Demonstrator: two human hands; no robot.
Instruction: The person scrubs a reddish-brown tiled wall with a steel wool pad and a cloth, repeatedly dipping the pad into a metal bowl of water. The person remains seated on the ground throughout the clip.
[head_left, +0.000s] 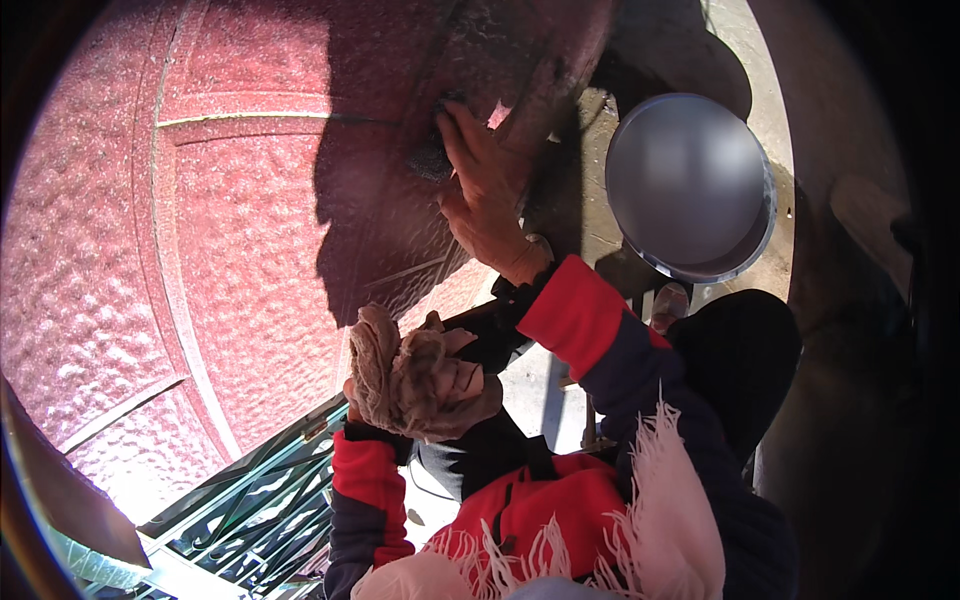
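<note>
A large red textured panel (255, 202) with raised pale ribs stands before me, wet and glossy, partly in shadow. My right hand (480, 195) lies against its shaded part, fingers stretched on a dark scouring pad or sponge (431, 159). Bunched in my left hand (351, 397) is a brown cloth (412, 382), which hides most of the fingers. That hand is close to the panel's lower edge.
A round bucket (690, 187) with greyish contents stands on the concrete floor (600, 157) at right. Green metal grillwork (262, 502) is at lower left. The fringe of a pale scarf (675, 510) hangs below my right arm.
</note>
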